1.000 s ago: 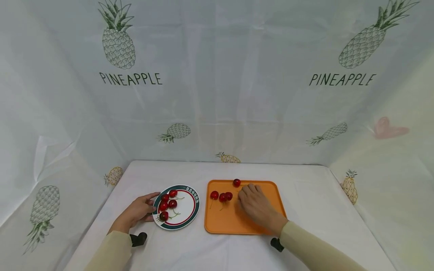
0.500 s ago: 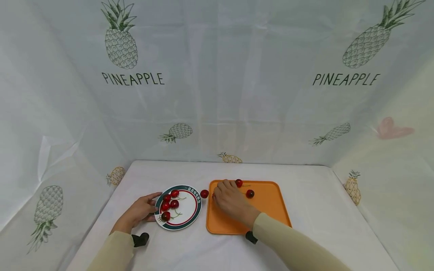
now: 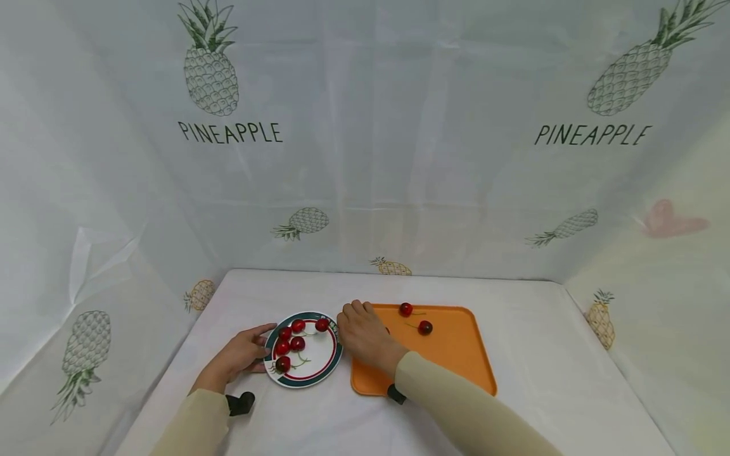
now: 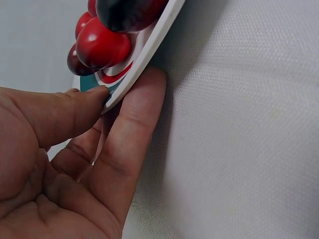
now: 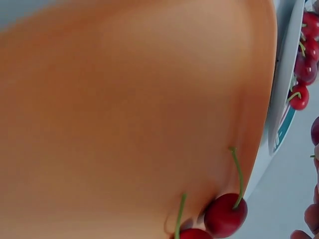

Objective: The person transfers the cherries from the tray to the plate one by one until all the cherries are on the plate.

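Note:
In the head view, my left hand (image 3: pixel 242 349) holds the left rim of a white plate (image 3: pixel 316 364) with a green and red border. The left wrist view shows its thumb (image 4: pixel 75 112) on top of the rim and a finger underneath. Several red cherries (image 3: pixel 298 343) lie on the plate's left half. My right hand (image 3: pixel 366 335) is over the gap between the plate and an orange tray (image 3: pixel 456 351), pinching a cherry (image 3: pixel 322 325) above the plate's right rim. At the right wrist view's edge, this cherry (image 5: pixel 315 132) shows at the fingertips.
Two cherries, one at the tray's far edge (image 3: pixel 405 310) and a darker cherry (image 3: pixel 424 327), lie on the tray. Two stemmed cherries (image 5: pixel 225 215) on it show in the right wrist view, mostly hidden by my right hand from above. A white cloth (image 3: pixel 319 424) covers the table.
My right hand has moved left from the tray's middle toward the plate, carrying a cherry to its right rim. My left hand keeps its hold on the plate.

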Demonstrator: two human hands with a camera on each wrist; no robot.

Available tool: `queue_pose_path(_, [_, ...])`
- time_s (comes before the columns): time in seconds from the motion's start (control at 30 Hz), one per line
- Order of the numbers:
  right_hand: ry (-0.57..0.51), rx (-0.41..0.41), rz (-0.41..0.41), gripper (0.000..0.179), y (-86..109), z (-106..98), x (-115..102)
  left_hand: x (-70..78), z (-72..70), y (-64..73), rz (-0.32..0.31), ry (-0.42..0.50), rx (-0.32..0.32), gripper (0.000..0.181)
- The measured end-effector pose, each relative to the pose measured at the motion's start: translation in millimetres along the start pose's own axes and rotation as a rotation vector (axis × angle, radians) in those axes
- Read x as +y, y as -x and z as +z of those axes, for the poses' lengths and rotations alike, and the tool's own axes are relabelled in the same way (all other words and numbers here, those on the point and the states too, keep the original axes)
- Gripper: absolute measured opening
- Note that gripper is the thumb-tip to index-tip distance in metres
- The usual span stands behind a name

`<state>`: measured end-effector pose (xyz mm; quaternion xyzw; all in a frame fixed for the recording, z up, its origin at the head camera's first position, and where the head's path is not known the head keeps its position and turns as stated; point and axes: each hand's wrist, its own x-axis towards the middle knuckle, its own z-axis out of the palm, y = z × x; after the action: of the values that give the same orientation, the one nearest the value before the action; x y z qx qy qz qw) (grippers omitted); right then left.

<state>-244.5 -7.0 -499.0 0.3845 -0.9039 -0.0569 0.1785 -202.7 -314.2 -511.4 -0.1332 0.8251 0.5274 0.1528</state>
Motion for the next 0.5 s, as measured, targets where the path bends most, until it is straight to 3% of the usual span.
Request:
queue_pose_path(0.23, [-0.014, -0.052, 0.037, 0.021, -13.6, 5.8, -4.7, -1.3, 1.5, -1.2, -0.001, 0.001, 0.006, 0.067])
queue_pose_path(0.5, [0.046, -0.122, 0.035, 0.019, -25.2, 18.0, -10.7, -4.4, -0.6, -4.5, -0.002, 0.021, -0.001, 0.068])
